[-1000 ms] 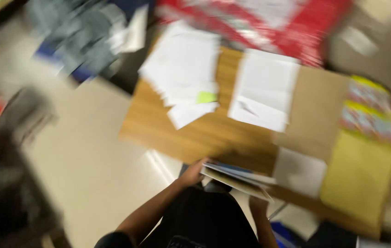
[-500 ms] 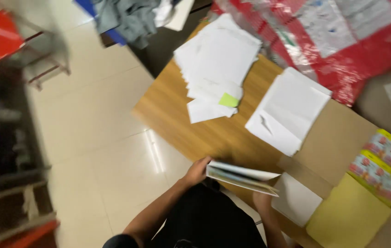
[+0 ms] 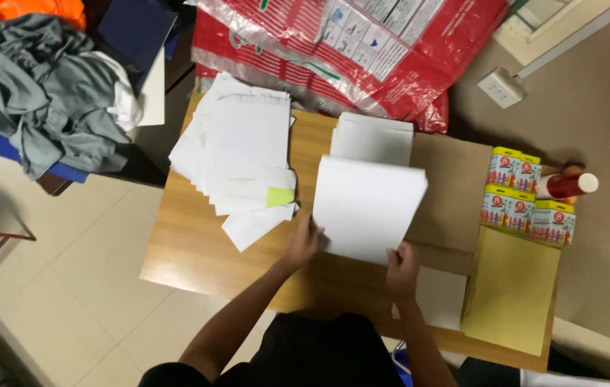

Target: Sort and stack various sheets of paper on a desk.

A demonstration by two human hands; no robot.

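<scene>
My left hand (image 3: 303,240) grips the near left edge of a white stack of sheets (image 3: 369,204). My right hand (image 3: 402,269) grips the same stack at its near right corner. The stack is tilted up over the wooden table (image 3: 190,247), its blank white face towards me. Behind it lies another white stack (image 3: 375,136) on a brown cardboard sheet (image 3: 452,179). A spread pile of white papers (image 3: 240,154) with a small green note (image 3: 280,196) lies left of my left hand.
A yellow sheet (image 3: 512,290) and a white sheet (image 3: 439,297) lie at the right, with several small colourful boxes (image 3: 527,197) and a red-and-white tube (image 3: 566,185) beyond. A red plastic sack (image 3: 362,50) sits at the back. Grey cloth (image 3: 40,93) lies on a side surface at left.
The stack, held low and flat at the table's near edge, has been raised and tilted upright over the table. Both hands moved forward with it. The camera swung to face the table.
</scene>
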